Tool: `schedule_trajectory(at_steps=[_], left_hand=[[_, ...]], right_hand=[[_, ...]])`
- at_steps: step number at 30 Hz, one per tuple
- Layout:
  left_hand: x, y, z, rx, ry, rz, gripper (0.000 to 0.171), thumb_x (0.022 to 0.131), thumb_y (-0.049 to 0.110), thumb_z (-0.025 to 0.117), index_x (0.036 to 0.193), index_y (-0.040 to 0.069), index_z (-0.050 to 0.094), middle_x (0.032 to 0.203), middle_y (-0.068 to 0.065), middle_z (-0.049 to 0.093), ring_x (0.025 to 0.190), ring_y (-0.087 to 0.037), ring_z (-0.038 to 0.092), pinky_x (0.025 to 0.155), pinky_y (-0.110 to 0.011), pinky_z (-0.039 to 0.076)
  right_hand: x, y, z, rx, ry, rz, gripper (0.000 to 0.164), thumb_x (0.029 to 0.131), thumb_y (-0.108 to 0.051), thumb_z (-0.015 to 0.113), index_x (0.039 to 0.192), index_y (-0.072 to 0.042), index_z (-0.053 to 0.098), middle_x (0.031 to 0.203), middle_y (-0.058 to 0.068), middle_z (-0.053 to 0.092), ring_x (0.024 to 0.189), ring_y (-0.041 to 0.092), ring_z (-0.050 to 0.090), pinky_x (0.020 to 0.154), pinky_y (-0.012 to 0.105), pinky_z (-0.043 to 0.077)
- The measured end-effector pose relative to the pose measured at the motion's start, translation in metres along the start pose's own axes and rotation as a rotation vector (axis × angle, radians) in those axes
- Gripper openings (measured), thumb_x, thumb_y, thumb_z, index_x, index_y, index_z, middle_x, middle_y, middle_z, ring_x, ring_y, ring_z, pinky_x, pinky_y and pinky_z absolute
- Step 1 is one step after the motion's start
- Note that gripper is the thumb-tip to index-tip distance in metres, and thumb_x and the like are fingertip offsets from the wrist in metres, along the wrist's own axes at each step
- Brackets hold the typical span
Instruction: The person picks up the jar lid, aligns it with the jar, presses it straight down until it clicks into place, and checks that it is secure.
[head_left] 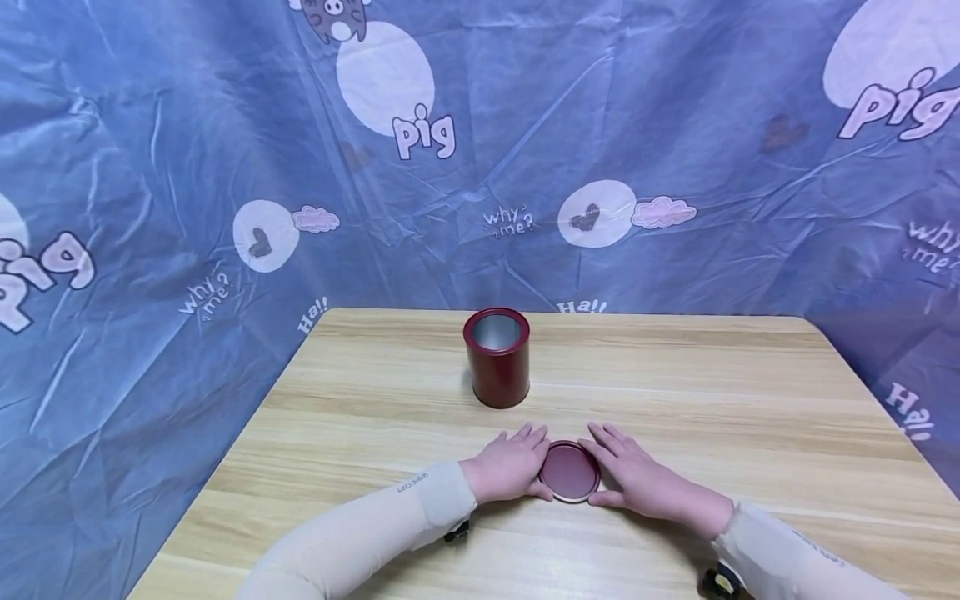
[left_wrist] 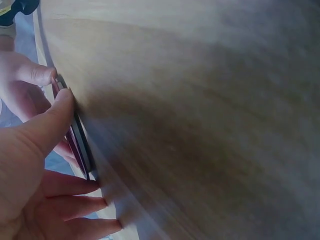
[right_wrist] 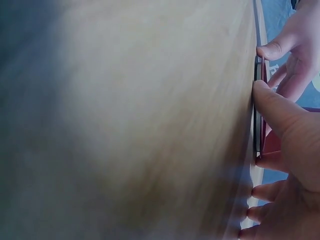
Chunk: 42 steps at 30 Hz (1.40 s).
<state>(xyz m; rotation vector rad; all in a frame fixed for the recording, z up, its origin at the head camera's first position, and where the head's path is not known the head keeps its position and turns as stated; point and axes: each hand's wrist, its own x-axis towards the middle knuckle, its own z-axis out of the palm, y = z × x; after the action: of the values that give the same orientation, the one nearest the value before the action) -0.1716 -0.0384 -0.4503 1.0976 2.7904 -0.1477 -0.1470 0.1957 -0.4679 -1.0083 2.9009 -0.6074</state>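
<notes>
A round dark red lid [head_left: 570, 472] lies flat, close to the tabletop, between both hands. My left hand [head_left: 510, 467] holds its left edge, thumb at the near side and index finger farther back. On the opposite edge my right hand [head_left: 637, 477] holds it the same way, its other fingers spread toward the back. From the left wrist the lid [left_wrist: 79, 145] appears edge-on, with the thumb [left_wrist: 62, 107] against its rim. The right wrist view also shows the lid's thin side [right_wrist: 258, 127] between thumb and index finger. Behind the hands stands a dark red can [head_left: 501, 371], upright and open at the top.
The wooden table [head_left: 360, 375] has light grain and rounded back corners. A blue curtain [head_left: 480, 167] with pig prints hangs behind it and along both sides. Dark wrist devices show under both pale sleeves [head_left: 360, 529].
</notes>
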Motion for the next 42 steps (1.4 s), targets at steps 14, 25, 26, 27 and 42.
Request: schedule_trajectory(at_steps=[14, 25, 26, 27, 42], left_hand=[[0.001, -0.002, 0.001, -0.042, -0.018, -0.009, 0.076, 0.085, 0.06, 0.06, 0.142, 0.01, 0.047, 0.151, -0.009, 0.043, 0.14, -0.024, 0.04, 0.103, -0.046, 0.046], [0.001, -0.015, -0.011, -0.103, 0.083, 0.06, 0.077, 0.085, 0.053, 0.065, 0.142, 0.005, 0.045, 0.146, -0.01, 0.049, 0.135, -0.019, 0.047, 0.105, -0.031, 0.045], [0.002, -0.018, -0.013, -0.109, 0.096, 0.071, 0.078, 0.086, 0.052, 0.065, 0.143, 0.004, 0.045, 0.146, -0.011, 0.049, 0.135, -0.019, 0.047, 0.106, -0.03, 0.044], [0.003, -0.02, -0.015, -0.117, 0.106, 0.076, 0.078, 0.086, 0.051, 0.065, 0.144, 0.003, 0.043, 0.147, -0.011, 0.048, 0.135, -0.019, 0.047, 0.107, -0.029, 0.043], [0.006, -0.035, -0.069, -0.129, 0.213, 0.121, 0.078, 0.087, 0.048, 0.064, 0.146, 0.003, 0.039, 0.15, -0.012, 0.044, 0.141, -0.021, 0.039, 0.115, -0.036, 0.034]], right_hand=[[0.002, 0.0, 0.0, -0.059, -0.007, 0.006, 0.076, 0.082, -0.049, 0.069, 0.132, 0.005, 0.052, 0.143, 0.029, 0.045, 0.132, 0.05, 0.039, 0.105, 0.061, 0.036], [0.005, 0.0, -0.005, -0.05, 0.105, 0.001, 0.077, 0.081, -0.042, 0.074, 0.134, 0.007, 0.049, 0.135, 0.028, 0.053, 0.122, 0.046, 0.053, 0.099, 0.057, 0.045], [0.006, 0.0, -0.006, -0.044, 0.121, 0.003, 0.077, 0.08, -0.04, 0.075, 0.135, 0.007, 0.048, 0.134, 0.027, 0.054, 0.12, 0.044, 0.055, 0.098, 0.055, 0.046], [0.008, 0.0, -0.008, -0.039, 0.138, 0.003, 0.077, 0.079, -0.039, 0.076, 0.135, 0.006, 0.048, 0.133, 0.026, 0.055, 0.119, 0.042, 0.056, 0.097, 0.054, 0.048], [0.026, 0.002, -0.054, -0.019, 0.236, -0.087, 0.078, 0.077, -0.026, 0.079, 0.137, 0.011, 0.044, 0.137, 0.03, 0.05, 0.121, 0.046, 0.053, 0.096, 0.056, 0.047]])
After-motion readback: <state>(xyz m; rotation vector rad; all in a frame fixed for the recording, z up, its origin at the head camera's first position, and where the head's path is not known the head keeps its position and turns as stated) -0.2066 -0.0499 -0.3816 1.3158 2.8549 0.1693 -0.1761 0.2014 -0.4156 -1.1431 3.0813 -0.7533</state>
